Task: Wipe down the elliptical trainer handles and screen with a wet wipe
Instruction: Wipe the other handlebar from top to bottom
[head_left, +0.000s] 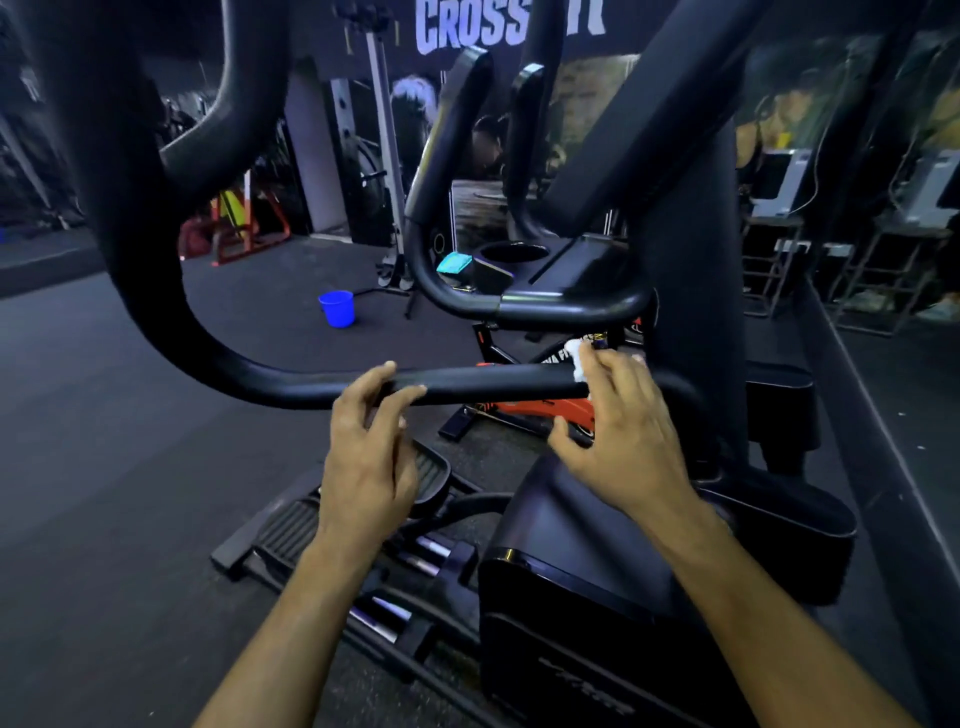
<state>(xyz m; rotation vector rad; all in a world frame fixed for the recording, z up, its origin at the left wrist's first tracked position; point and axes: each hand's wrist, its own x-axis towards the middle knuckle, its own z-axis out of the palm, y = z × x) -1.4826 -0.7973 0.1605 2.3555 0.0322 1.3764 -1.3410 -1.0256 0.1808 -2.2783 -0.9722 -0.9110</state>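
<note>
My right hand (618, 436) has its fingers (605, 371) curled over the top of the handle (493, 382), pressing a bunched white wet wipe (577, 358) against the bar; the thumb sits below it. My left hand (371, 441) is on the same bar further left, fingers relaxed and draped over it, thumb underneath, not squeezing anything. The handle is a black tube running level across my view, curving up on the left. Beyond it sits the console tray (576, 275) with a round cup holder (514, 253) and a teal packet (454, 262) beside it. Below are the ribbed pedals (291, 525). A blue bucket (336, 307) stands on the dark floor (104, 441), well apart.
</note>
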